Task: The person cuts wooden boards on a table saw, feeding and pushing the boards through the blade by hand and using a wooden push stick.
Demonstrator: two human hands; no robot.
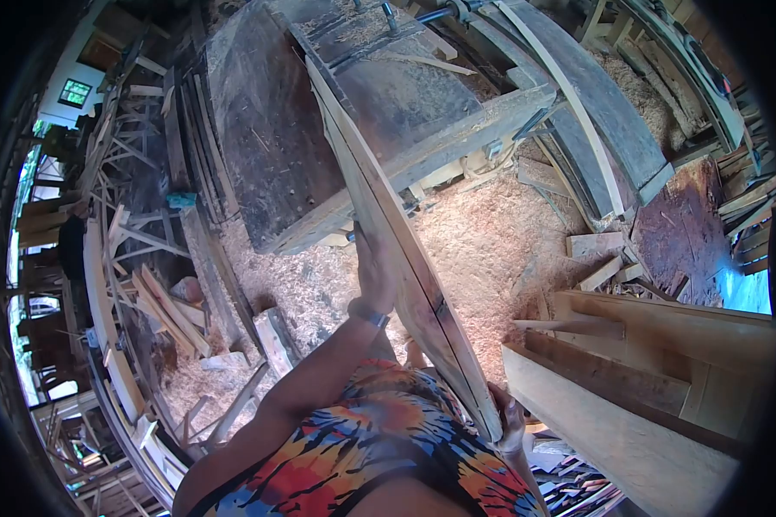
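A long wooden plank [397, 233], with a dark line along its length, slants from the worktable at the top down to my body. Against its left side, about midway along, is my left hand [374, 274], holding it with part of the fingers hidden by the wood. My right hand [510, 420] grips the plank's near end, fingers curled round the edge. The plank's far end rests on the dark worktable [276, 164], alongside a straight metal fence [315, 52]. A wristband [368, 312] circles my left wrist.
Wood shavings [474, 241] cover the floor. At right stand a large wooden box-like piece [595, 431] and a dark red-brown slab [681, 224]. Stacked boards [121, 345] and timber offcuts line the left. A long pale strip [569, 95] lies on a grey surface at upper right.
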